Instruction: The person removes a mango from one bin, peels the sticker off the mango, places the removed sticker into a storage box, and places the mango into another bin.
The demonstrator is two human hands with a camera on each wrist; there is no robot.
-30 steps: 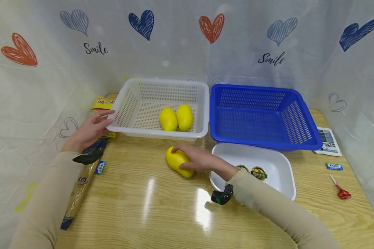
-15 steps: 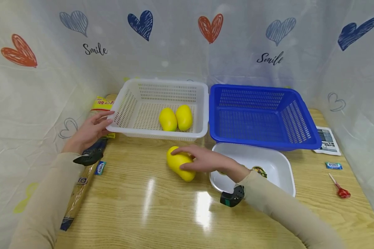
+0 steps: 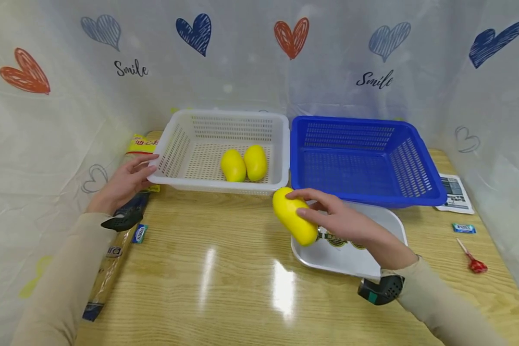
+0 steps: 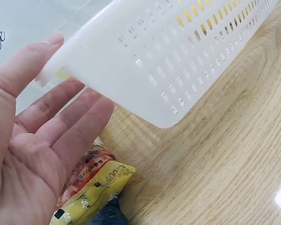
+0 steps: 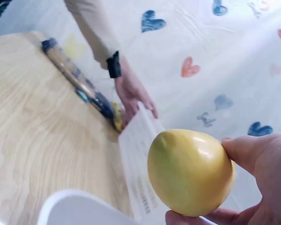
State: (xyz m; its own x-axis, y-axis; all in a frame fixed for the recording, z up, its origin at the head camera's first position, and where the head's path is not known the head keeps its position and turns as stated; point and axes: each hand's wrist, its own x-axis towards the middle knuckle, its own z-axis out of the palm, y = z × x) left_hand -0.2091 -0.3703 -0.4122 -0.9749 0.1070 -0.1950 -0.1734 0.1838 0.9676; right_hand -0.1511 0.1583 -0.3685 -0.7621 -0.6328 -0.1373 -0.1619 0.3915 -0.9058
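Observation:
My right hand [image 3: 346, 218] holds a yellow mango [image 3: 295, 218] between thumb and fingers, raised over the left side of a white tray [image 3: 346, 262]. In the right wrist view the mango [image 5: 189, 173] shows a greenish patch at one end. At the back left, my left hand [image 3: 123, 185] grips the left rim of a white slotted basket [image 3: 216, 185]. The left wrist view has the thumb on top of that rim and the fingers [image 4: 84, 122] below it. Two more mangoes, a left one [image 3: 233, 166] and a right one [image 3: 255, 163], lie inside this basket.
A blue slotted basket [image 3: 346, 168] stands right of the white one, behind the tray. To the right lie a lollipop [image 3: 475, 262], a small wrapped candy [image 3: 464, 228] and a white packet [image 3: 456, 194]. Food bags [image 3: 108, 269] and another candy [image 3: 140, 233] line the left.
My right hand has lifted the mango off the table and carried it rightward to the tray. The left hand has stayed on the white basket's rim.

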